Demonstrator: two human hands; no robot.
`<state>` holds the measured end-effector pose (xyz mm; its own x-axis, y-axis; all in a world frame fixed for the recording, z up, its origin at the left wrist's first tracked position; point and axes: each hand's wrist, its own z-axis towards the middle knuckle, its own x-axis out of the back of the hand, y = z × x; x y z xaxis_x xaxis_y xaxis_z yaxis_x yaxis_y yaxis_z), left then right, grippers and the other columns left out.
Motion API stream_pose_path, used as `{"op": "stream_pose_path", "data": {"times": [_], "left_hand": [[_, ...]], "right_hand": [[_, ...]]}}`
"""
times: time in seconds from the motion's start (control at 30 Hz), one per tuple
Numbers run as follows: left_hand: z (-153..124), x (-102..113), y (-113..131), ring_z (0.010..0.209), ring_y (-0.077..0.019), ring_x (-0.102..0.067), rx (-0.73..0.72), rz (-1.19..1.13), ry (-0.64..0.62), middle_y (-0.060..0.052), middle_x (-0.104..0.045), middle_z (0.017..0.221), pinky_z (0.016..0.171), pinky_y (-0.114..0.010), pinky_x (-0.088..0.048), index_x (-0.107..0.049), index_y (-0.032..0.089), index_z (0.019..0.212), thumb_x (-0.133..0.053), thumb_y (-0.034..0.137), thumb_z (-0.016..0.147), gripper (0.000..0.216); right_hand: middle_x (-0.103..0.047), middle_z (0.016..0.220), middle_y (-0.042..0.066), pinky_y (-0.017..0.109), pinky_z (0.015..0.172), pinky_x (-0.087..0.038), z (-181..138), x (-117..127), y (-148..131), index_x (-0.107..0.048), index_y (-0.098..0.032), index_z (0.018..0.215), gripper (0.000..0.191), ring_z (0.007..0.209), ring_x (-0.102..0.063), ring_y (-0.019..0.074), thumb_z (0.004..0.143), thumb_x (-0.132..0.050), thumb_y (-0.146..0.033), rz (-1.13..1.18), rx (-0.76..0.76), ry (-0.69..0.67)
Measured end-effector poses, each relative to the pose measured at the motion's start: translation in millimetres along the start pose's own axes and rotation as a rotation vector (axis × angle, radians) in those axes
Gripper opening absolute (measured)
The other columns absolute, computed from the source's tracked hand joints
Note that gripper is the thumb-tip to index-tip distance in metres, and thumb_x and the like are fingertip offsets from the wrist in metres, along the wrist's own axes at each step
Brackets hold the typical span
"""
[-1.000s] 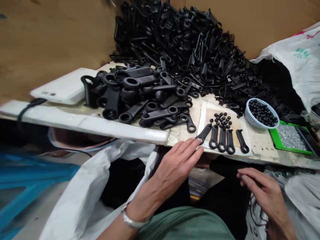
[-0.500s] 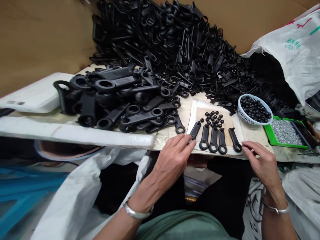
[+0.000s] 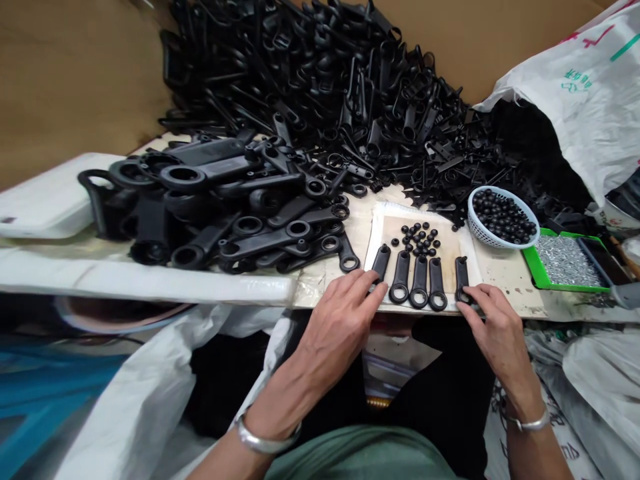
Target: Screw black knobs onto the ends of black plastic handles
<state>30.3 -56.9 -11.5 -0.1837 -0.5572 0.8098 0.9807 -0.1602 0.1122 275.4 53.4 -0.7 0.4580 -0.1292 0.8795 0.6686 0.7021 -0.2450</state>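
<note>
Both my hands are at the front edge of a pale mat (image 3: 475, 267), where several black plastic crank arms lie in a row, ring ends towards me. My left hand (image 3: 343, 320) has thumb and fingers closed about the ring end of the leftmost crank arm (image 3: 382, 260), partly covering it. At the other end, my right hand (image 3: 495, 327) pinches the ring end of the rightmost crank arm (image 3: 461, 270). Between them lie untouched arms, such as the middle crank arm (image 3: 419, 275). Small black knobs (image 3: 420, 239) are scattered just behind the row.
A large heap of black plastic parts (image 3: 300, 73) fills the back, with larger crank arms (image 3: 225, 193) at left. To the right stand a blue basket (image 3: 477, 230) of black knobs and a green tray (image 3: 536, 267) of small metal pieces. White foam (image 3: 150, 277) lines the front-left edge.
My right hand has moved left and closed on the rightmost crank arm, whose slant has become nearly straight. The leftmost crank arm under my left hand is slightly straighter too.
</note>
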Motion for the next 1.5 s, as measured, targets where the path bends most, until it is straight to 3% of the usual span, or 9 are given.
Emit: {"op": "stream_pose_path", "data": {"times": [0.13, 0.3, 0.43, 0.57, 0.73, 0.9, 1.07, 1.23, 1.5], "left_hand": [[15, -7, 24, 0.112, -0.0266, -0.061, -0.087, -0.006, 0.028, -0.014, -0.067, 0.117, 0.096, -0.042, -0.048, -0.065, 0.011, 0.108, -0.045, 0.008, 0.094, 0.024], [46, -23, 72, 0.119, -0.0259, -0.059, -0.291, -0.037, -0.038, -0.014, -0.065, 0.123, 0.108, -0.043, -0.04, -0.062, 0.007, 0.115, -0.046, 0.012, 0.096, 0.026], [66, -34, 93, 0.127, -0.0264, -0.054, -0.296, -0.024, -0.128, -0.018, -0.062, 0.129, 0.113, -0.044, -0.036, -0.055, 0.006, 0.128, -0.039, 0.014, 0.098, 0.035], [70, -44, 97, 0.127, -0.0303, -0.056, -0.29, 0.029, -0.145, -0.021, -0.063, 0.128, 0.116, -0.05, -0.031, -0.055, 0.001, 0.128, -0.04, 0.014, 0.096, 0.038], [66, -50, 95, 0.126, -0.0299, -0.057, -0.315, 0.046, -0.132, -0.024, -0.062, 0.129, 0.116, -0.048, -0.033, -0.059, -0.002, 0.124, -0.041, 0.013, 0.095, 0.037], [64, -50, 94, 0.125, -0.0286, -0.059, -0.295, 0.009, -0.125, -0.022, -0.063, 0.128, 0.113, -0.043, -0.039, -0.058, 0.0, 0.123, -0.043, 0.012, 0.095, 0.034], [65, -49, 94, 0.128, -0.0286, -0.056, -0.295, -0.004, -0.176, -0.023, -0.059, 0.135, 0.113, -0.041, -0.04, -0.055, -0.001, 0.128, -0.045, 0.009, 0.093, 0.037], [64, -56, 95, 0.128, -0.0305, -0.056, -0.244, -0.019, -0.156, -0.023, -0.059, 0.135, 0.113, -0.046, -0.04, -0.054, -0.001, 0.128, -0.047, 0.008, 0.092, 0.038], [61, -54, 92, 0.131, -0.0298, -0.054, -0.285, 0.031, -0.174, -0.026, -0.056, 0.138, 0.114, -0.043, -0.04, -0.051, -0.004, 0.131, -0.042, 0.009, 0.093, 0.041]], "right_hand": [[-0.066, 0.102, 0.008, 0.035, 0.085, -0.052, 12, 11, 8, -0.067, -0.019, 0.107, 0.022, 0.093, -0.066, 0.0216, 0.098, -0.055, -0.035, 0.095, 0.005, -0.046], [-0.07, 0.1, 0.008, 0.034, 0.083, -0.05, 69, 24, 5, -0.068, -0.019, 0.101, 0.017, 0.092, -0.064, 0.0219, 0.098, -0.053, -0.026, 0.023, 0.176, -0.001], [-0.071, 0.097, 0.011, 0.038, 0.081, -0.047, 116, 7, -3, -0.068, -0.017, 0.097, 0.013, 0.091, -0.062, 0.0265, 0.095, -0.056, -0.02, -0.244, 0.268, -0.203], [-0.07, 0.09, 0.012, 0.036, 0.076, -0.046, 135, -18, -3, -0.068, -0.016, 0.092, 0.007, 0.088, -0.062, 0.027, 0.091, -0.061, -0.019, -0.366, 0.244, -0.365], [-0.071, 0.093, 0.009, 0.035, 0.082, -0.047, 135, -22, 6, -0.07, -0.017, 0.098, 0.013, 0.09, -0.064, 0.0238, 0.087, -0.065, -0.015, -0.14, 0.123, -0.342], [-0.072, 0.09, 0.003, 0.032, 0.076, -0.051, 121, 0, 19, -0.071, -0.018, 0.093, 0.014, 0.079, -0.065, 0.0173, 0.08, -0.067, -0.021, 0.439, -0.048, -0.258], [-0.071, 0.086, 0.004, 0.031, 0.072, -0.054, 99, 17, 28, -0.072, -0.017, 0.09, 0.02, 0.073, -0.063, 0.0159, 0.073, -0.074, -0.029, 0.694, -0.153, -0.2], [-0.069, 0.08, 0.003, 0.032, 0.067, -0.053, 83, 22, 45, -0.075, -0.017, 0.096, 0.028, 0.07, -0.062, 0.0166, 0.077, -0.074, -0.038, 0.58, -0.165, -0.139], [-0.07, 0.089, 0.009, 0.036, 0.079, -0.051, 80, 15, 47, -0.074, -0.018, 0.103, 0.022, 0.083, -0.064, 0.0225, 0.094, -0.057, -0.028, 0.051, 0.095, -0.121]]}}
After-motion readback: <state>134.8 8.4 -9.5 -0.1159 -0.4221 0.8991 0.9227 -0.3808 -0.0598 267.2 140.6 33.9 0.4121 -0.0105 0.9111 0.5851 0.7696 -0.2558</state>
